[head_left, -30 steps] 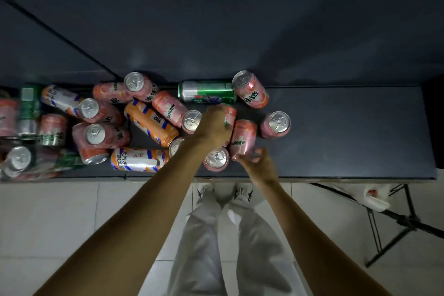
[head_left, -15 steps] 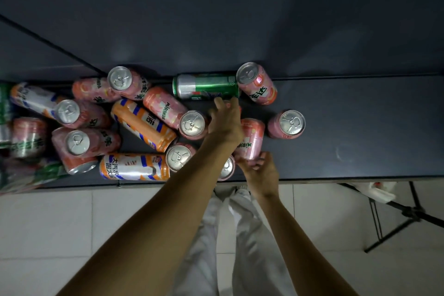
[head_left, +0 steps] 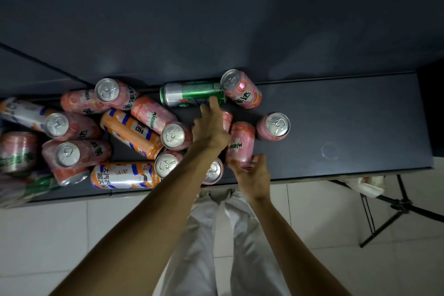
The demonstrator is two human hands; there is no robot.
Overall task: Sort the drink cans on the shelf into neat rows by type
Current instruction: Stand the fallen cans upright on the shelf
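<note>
A jumble of cans covers the left and middle of the dark shelf (head_left: 348, 115). Most are pink Mirinda cans, some upright, some lying flat. Two orange-and-white cans (head_left: 131, 132) (head_left: 125, 175) lie among them, and a green can (head_left: 189, 94) lies on its side at the back. My left hand (head_left: 211, 127) reaches over the pile with straight fingers, the tips touching the green can's near side. It partly hides a pink can (head_left: 227, 120). My right hand (head_left: 252, 173) grips the near end of a lying pink Mirinda can (head_left: 241, 142).
Two upright pink cans (head_left: 240, 87) (head_left: 274, 126) stand right of the pile. The shelf's right half is bare apart from a faint ring mark (head_left: 329, 150). Its back wall rises behind. A black stand (head_left: 396, 206) and a white bag (head_left: 365, 187) sit on the tiled floor at right.
My left hand has uncurled and stretched back from the pink cans to the green can. My right hand has closed on the end of the lying pink can. The camera has shifted right.
</note>
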